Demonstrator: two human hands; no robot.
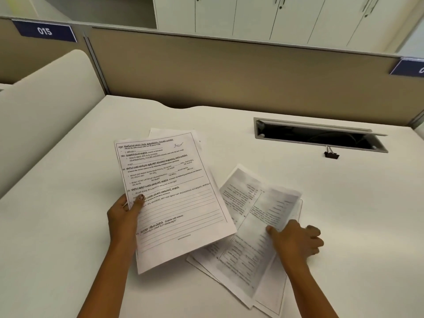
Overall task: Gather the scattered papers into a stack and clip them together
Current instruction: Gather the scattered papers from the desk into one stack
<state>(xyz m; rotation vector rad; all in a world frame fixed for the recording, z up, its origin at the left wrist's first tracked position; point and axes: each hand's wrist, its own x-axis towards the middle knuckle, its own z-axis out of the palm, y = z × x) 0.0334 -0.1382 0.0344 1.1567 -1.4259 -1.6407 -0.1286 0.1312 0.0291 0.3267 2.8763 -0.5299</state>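
Pinching gathered sheets [174, 191] in my left hand [124, 216], my right hand [296, 242] grips a loose page [259, 239]; slide it under squarely.

White desk [68, 226] with open cable slot [321, 136] at back right. Directly on it: black binder clip [331, 154] just before the slot, loose overlapping papers [241, 267] near front edge.

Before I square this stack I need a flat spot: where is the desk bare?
Bare: the left side of the desk, from the left hand to the edge, and the near right, beyond the right hand. Crowded: the middle, under the held sheets and loose papers. The binder clip sits by the cable slot.
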